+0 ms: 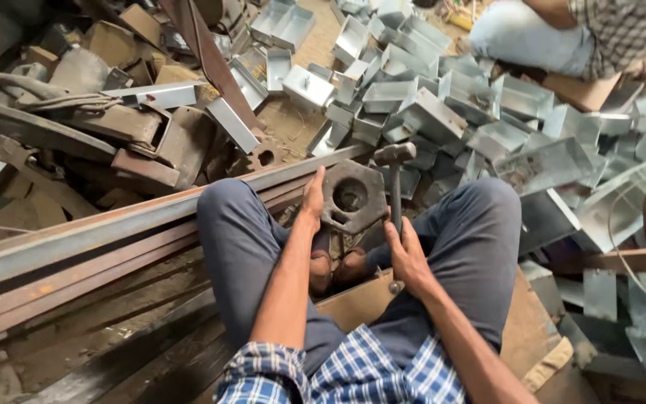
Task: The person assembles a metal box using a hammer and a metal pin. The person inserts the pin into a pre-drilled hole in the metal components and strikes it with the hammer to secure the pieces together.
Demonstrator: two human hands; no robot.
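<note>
1. Fingers of the left hand (312,196) were pressed against the left edge of a heavy hexagonal steel block (351,196) with a round hole through its middle, the thumb up along its side; the hand was steadying the block rather than wrapped around it
2. The right hand (407,254) was closed firmly around the thin handle of a hammer (395,173), whose head stood upright just above the block's upper right corner
3. The block sat between the person's bent knees, above the feet, its face turned towards the camera
4. A long rusty angle-iron bar (91,236) ran diagonally from the lower left up behind the left knee, ending close to the block and hemming in that side
5. A heap of folded sheet-metal boxes (443,97) crowded the ground ahead and to the right, some lying right beside the right knee
6. Dark scrap-iron parts (128,131) were piled at the upper left
7. A patch of bare sandy ground (293,120) lay open just beyond the bar
8. Another person (562,34) sat at the top right, well apart from the hands
</note>
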